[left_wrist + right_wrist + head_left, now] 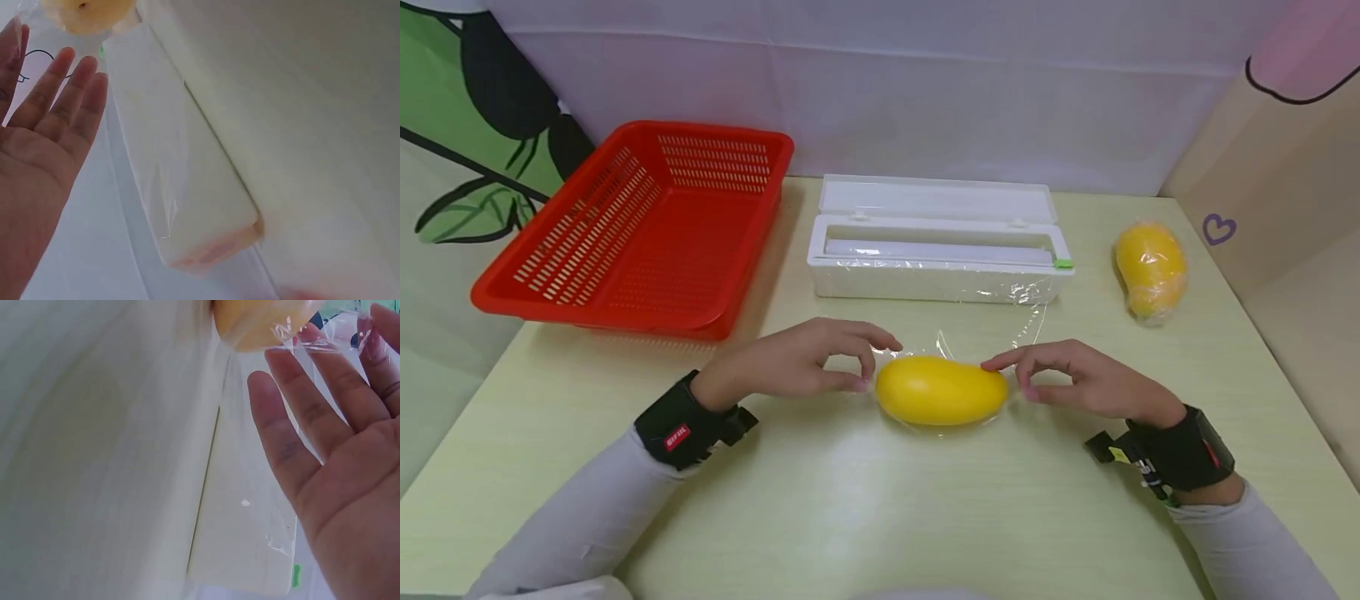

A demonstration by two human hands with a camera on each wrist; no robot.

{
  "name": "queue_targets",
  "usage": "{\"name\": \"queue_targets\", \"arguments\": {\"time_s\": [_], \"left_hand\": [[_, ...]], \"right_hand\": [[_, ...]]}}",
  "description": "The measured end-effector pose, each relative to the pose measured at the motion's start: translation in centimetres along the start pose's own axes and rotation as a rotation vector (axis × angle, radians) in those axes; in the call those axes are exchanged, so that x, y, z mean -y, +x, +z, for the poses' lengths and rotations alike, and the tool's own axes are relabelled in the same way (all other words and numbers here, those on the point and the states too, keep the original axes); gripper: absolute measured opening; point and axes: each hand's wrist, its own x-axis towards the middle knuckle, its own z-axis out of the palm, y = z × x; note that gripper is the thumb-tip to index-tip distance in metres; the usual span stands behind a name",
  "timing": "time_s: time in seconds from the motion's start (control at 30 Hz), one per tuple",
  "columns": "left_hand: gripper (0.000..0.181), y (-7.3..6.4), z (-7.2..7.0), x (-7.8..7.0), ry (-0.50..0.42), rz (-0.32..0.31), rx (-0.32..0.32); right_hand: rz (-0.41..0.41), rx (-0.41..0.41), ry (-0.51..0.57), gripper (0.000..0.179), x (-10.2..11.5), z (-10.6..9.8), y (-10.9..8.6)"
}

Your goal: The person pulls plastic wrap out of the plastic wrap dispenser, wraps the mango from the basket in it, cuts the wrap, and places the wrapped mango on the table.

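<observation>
A smooth yellow mango [942, 390] lies on its side in the middle of the table, on a sheet of clear cling film [334, 339]. To its left my left hand [801, 357] pinches the film between thumb and index finger. On the other side my right hand [1086, 379] also pinches film, with one fingertip touching the mango's upper right. Behind the mango stands a white cling film dispenser [925, 283], lid up, its roll [940, 250] showing. Film hangs over the dispenser's front and reaches towards the mango.
At the back left sits a red slatted plastic basket [730, 321] with nothing in it. A second yellow mango [1152, 262], wrapped in film, lies at the right near the table edge. Printed cloth walls enclose the table at the back and sides.
</observation>
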Motion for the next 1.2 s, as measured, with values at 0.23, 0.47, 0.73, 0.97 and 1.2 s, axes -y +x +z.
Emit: {"name": "queue_targets", "arguments": {"time_s": [0.23, 0.47, 0.73, 0.97, 1.2], "left_hand": [[0.005, 0.8, 0.6, 1.0, -0.176, -0.063, -0.014], [0.006, 1.2, 0.7, 1.4, -0.328, -0.109, -0.090], [0.006, 2.0, 0.6, 1.4, -0.403, -0.215, -0.180], [0.009, 2.6, 0.7, 2.1, -0.535, -0.310, -0.268], [0.007, 3.5, 0.8, 2.7, -0.597, -0.348, -0.323]], "right_hand": [[0.082, -0.007, 0.103, 0.004, -0.3, 0.0, 0.0], [0.120, -0.063, 0.211, 0.004, -0.7, 0.2, 0.5], [0.146, -0.176, 0.179, 0.008, -1.0, 0.4, 1.4], [0.171, -0.244, 0.183, 0.011, -1.3, 0.5, 2.3], [0.200, -0.293, -0.030, 0.011, -1.4, -0.1, 3.1]]}}
